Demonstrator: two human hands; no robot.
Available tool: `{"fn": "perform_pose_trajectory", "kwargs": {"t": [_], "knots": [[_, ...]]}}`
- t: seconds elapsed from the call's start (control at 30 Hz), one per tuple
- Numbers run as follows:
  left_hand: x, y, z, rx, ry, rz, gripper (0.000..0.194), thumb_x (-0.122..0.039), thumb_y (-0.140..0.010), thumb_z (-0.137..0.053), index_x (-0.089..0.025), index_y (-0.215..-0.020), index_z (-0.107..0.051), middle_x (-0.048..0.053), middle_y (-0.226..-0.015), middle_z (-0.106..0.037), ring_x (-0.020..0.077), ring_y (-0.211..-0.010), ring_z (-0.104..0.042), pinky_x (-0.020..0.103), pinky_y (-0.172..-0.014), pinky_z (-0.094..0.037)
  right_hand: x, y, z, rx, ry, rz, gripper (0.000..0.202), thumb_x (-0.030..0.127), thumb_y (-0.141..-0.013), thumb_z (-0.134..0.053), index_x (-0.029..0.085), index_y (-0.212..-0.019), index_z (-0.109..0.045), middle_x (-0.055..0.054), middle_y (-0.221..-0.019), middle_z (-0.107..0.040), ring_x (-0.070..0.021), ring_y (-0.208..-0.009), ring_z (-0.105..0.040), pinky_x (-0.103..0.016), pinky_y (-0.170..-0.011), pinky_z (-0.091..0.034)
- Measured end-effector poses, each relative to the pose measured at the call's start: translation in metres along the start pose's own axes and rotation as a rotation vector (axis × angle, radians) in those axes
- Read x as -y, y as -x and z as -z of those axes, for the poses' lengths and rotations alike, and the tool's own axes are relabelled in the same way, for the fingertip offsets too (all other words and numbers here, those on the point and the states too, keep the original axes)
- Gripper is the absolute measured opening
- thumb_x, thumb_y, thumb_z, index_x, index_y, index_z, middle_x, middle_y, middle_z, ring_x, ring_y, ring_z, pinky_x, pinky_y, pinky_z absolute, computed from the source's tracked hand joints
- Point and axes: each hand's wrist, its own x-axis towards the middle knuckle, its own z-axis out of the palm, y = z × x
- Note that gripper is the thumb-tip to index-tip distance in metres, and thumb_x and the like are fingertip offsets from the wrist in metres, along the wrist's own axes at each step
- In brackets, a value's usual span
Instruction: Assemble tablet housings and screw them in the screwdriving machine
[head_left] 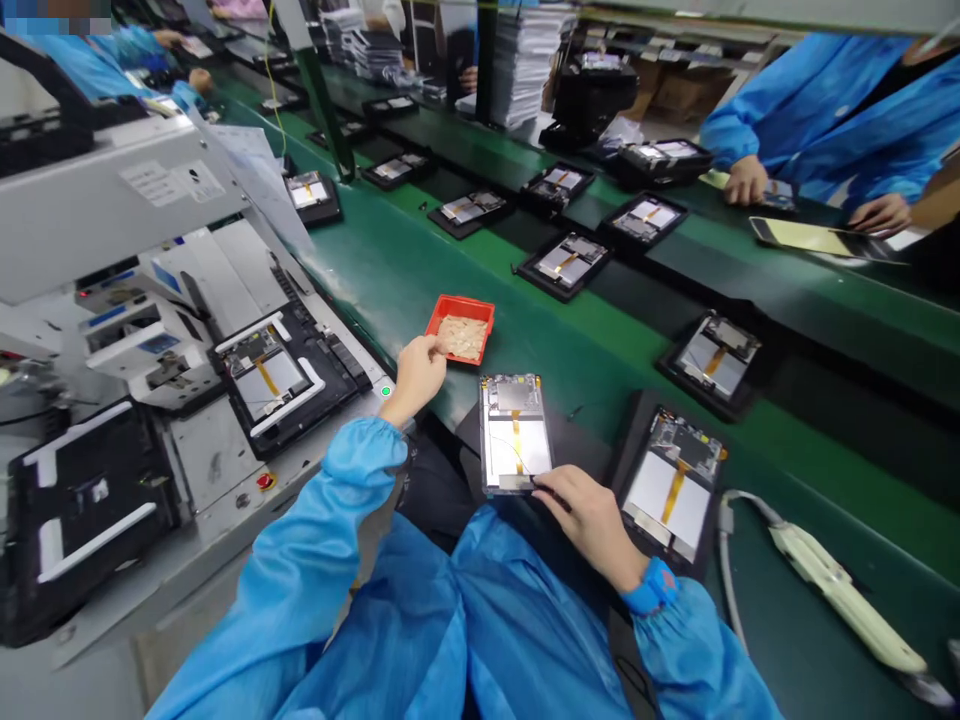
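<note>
My left hand (418, 377) is at the near-left corner of a small red tray (489, 318), its fingers pinched together. Whatever those fingertips hold, if anything, is too small to make out. Many thin beige pieces (463, 337) lie in the tray. Directly in front of me is an opened tablet (496, 440) with its circuit board, white panel and orange ribbon cable exposed. Its lower right corner is between the fingers of my right hand (589, 520), which wears a blue wrist band (651, 586). Beside that hand, a second opened tablet (694, 500) rests on a black holder.
At left stands a machine (112, 210) with black fixtures, one carrying an opened tablet (262, 380), and a red button (265, 481). A corded pale electric screwdriver (840, 590) lies right. Several tablets line the conveyor (615, 290). A co-worker's hands (746, 180) work across it.
</note>
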Motion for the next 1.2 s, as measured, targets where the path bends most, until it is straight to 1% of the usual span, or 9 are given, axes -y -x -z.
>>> {"fn": "perform_pose_trajectory", "kwargs": {"t": [0.13, 0.37, 0.43, 0.5, 0.6, 0.67, 0.77, 0.93, 1.2], "knots": [[-0.002, 0.056, 0.006, -0.058, 0.171, -0.054, 0.024, -0.005, -0.08, -0.047, -0.018, -0.085, -0.066, 0.002, -0.083, -0.066, 0.0161, -0.075, -0.06, 0.028, -0.073, -0.047, -0.001, 0.005, -0.015, 0.024, 0.121, 0.104, 0.019, 0.028, -0.1, -0.051, 0.021, -0.1, -0.069, -0.007, -0.092, -0.068, -0.0192, -0.086, -0.061, -0.03, -0.076, -0.047], [-0.015, 0.156, -0.007, 0.041, 0.329, -0.199, 0.024, -0.006, -0.089, -0.045, -0.019, -0.089, -0.065, 0.005, -0.089, -0.065, 0.0184, -0.086, -0.061, 0.031, -0.078, -0.049, -0.001, 0.001, -0.027, -0.017, 0.291, 0.184, 0.021, 0.022, -0.1, -0.05, 0.02, -0.095, -0.07, -0.006, -0.086, -0.065, -0.0169, -0.079, -0.056, -0.028, -0.069, -0.041], [-0.016, 0.177, -0.014, 0.073, 0.275, -0.295, 0.025, -0.007, -0.091, -0.044, -0.018, -0.096, -0.066, 0.008, -0.095, -0.066, 0.0201, -0.091, -0.061, 0.034, -0.081, -0.049, -0.001, 0.001, -0.028, -0.011, 0.333, 0.196, 0.02, 0.021, -0.1, -0.05, 0.02, -0.094, -0.069, -0.006, -0.085, -0.065, -0.0172, -0.079, -0.054, -0.028, -0.068, -0.039], [-0.016, 0.192, -0.023, 0.158, 0.162, -0.46, 0.029, -0.01, -0.093, -0.044, -0.017, -0.111, -0.066, 0.01, -0.105, -0.067, 0.0224, -0.098, -0.059, 0.037, -0.084, -0.047, -0.001, 0.001, -0.028, 0.002, 0.373, 0.203, 0.02, 0.02, -0.099, -0.05, 0.02, -0.094, -0.07, -0.006, -0.084, -0.064, -0.0178, -0.078, -0.052, -0.029, -0.068, -0.038], [-0.016, 0.202, -0.038, 0.275, -0.032, -0.682, 0.034, -0.016, -0.097, -0.045, -0.017, -0.128, -0.059, 0.012, -0.119, -0.067, 0.0246, -0.106, -0.058, 0.04, -0.088, -0.046, -0.002, 0.001, -0.029, 0.028, 0.414, 0.2, 0.02, 0.02, -0.099, -0.05, 0.02, -0.095, -0.07, -0.006, -0.085, -0.063, -0.0186, -0.078, -0.05, -0.031, -0.069, -0.037], [-0.015, 0.204, -0.047, 0.276, -0.131, -0.741, 0.034, -0.019, -0.099, -0.045, -0.017, -0.13, -0.058, 0.012, -0.122, -0.066, 0.0244, -0.106, -0.058, 0.04, -0.087, -0.045, -0.002, 0.002, -0.029, 0.043, 0.425, 0.194, 0.021, 0.02, -0.099, -0.05, 0.02, -0.097, -0.07, -0.007, -0.087, -0.063, -0.0192, -0.08, -0.049, -0.031, -0.07, -0.037], [-0.012, 0.204, -0.056, 0.237, -0.199, -0.776, 0.033, -0.019, -0.1, -0.044, -0.017, -0.13, -0.058, 0.011, -0.121, -0.067, 0.023, -0.104, -0.059, 0.039, -0.087, -0.044, -0.003, 0.009, -0.027, 0.042, 0.42, 0.179, 0.023, 0.02, -0.099, -0.049, 0.02, -0.108, -0.071, -0.009, -0.094, -0.063, -0.0205, -0.083, -0.048, -0.032, -0.071, -0.036], [-0.005, 0.204, -0.064, 0.167, -0.199, -0.814, 0.032, -0.017, -0.1, -0.044, -0.016, -0.129, -0.058, 0.01, -0.118, -0.069, 0.0214, -0.103, -0.06, 0.038, -0.087, -0.042, -0.005, 0.027, -0.022, 0.025, 0.463, 0.164, 0.041, 0.012, -0.097, -0.044, 0.024, -0.132, -0.062, -0.011, -0.102, -0.061, -0.0229, -0.087, -0.048, -0.035, -0.071, -0.034], [-0.003, 0.205, -0.068, 0.121, -0.194, -0.886, 0.03, -0.015, -0.1, -0.043, -0.012, -0.126, -0.058, 0.012, -0.111, -0.071, 0.0206, -0.097, -0.062, 0.038, -0.083, -0.044, 0.003, 0.034, -0.024, 0.067, 0.542, 0.139, 0.044, 0.013, -0.097, -0.046, 0.024, -0.139, -0.057, -0.011, -0.105, -0.061, -0.0232, -0.089, -0.048, -0.037, -0.072, -0.034]]}}
